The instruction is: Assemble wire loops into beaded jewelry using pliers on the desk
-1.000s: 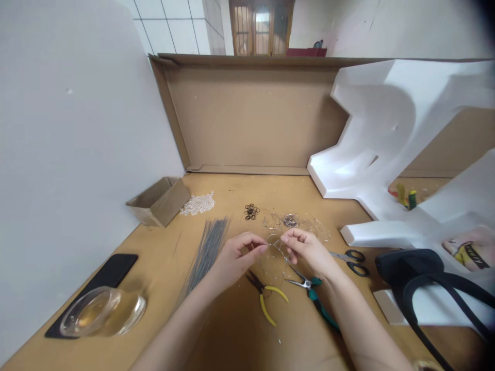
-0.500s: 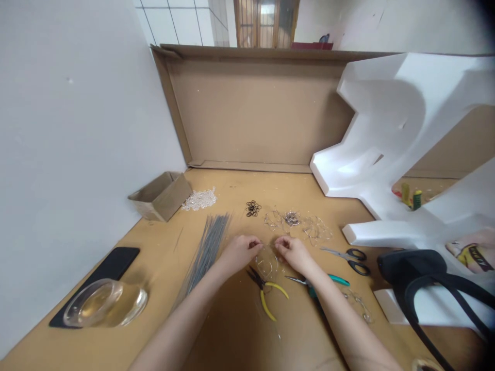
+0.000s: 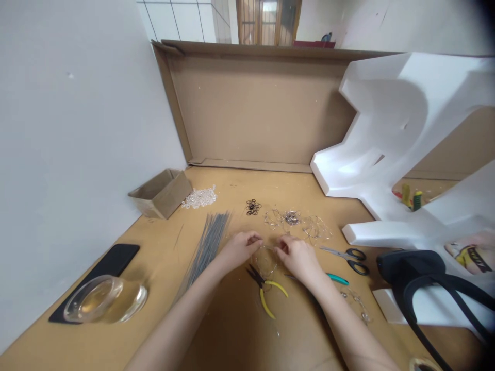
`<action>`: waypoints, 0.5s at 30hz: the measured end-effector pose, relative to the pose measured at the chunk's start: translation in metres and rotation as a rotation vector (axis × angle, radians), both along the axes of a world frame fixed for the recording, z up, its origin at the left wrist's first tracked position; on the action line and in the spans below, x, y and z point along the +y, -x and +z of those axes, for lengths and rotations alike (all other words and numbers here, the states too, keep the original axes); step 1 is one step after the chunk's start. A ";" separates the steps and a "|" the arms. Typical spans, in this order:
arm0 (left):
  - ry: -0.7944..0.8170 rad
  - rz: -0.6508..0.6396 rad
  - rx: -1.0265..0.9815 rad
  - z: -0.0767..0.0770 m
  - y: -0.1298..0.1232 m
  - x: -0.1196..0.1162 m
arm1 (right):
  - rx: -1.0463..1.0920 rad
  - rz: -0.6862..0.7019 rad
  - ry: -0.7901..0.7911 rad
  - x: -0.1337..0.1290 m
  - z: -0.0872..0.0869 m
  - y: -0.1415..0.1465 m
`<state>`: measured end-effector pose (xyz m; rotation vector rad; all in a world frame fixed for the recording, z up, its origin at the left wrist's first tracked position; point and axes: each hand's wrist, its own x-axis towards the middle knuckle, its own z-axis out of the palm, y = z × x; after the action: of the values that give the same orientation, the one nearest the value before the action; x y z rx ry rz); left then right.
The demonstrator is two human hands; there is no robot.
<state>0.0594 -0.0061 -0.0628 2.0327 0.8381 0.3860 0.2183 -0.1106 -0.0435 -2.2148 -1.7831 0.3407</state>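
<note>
My left hand is closed in a pinch at the upper left of a thin wire loop. Its fingertips are on the wire. My right hand faces it across a small gap, fingers curled and pinched at the loop's other side. The loop hangs between and below both hands; small clear pieces on it are too fine to make out. Yellow-handled pliers lie open just beneath. Green-handled pliers are mostly hidden under my right forearm. Grey wire lengths lie beside my left forearm.
Behind the hands lie black rings, clear beads and tangled wire pieces. Scissors and a black strapped object sit right. A cardboard box, a phone and a clear cup stand left. White foam borders the right.
My right hand has turned slightly and shifted a little, now covering more of the green-handled pliers. My left hand stays nearly in place, and the loop has swung slightly left.
</note>
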 end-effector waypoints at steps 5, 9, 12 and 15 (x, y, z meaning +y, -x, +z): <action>0.011 0.010 -0.006 -0.002 0.003 0.004 | -0.080 0.119 -0.003 -0.007 0.002 0.028; 0.006 -0.011 0.008 -0.008 0.001 0.002 | -0.131 0.169 0.024 -0.008 -0.011 0.044; -0.025 -0.016 0.034 -0.011 0.000 0.001 | -0.143 0.193 0.047 -0.006 -0.018 0.045; -0.071 -0.013 0.045 -0.012 -0.001 0.002 | -0.138 0.204 0.053 -0.005 -0.020 0.043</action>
<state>0.0602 -0.0044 -0.0748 2.1187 0.8487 0.3693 0.1755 -0.1155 -0.0640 -2.1427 -2.1034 0.2853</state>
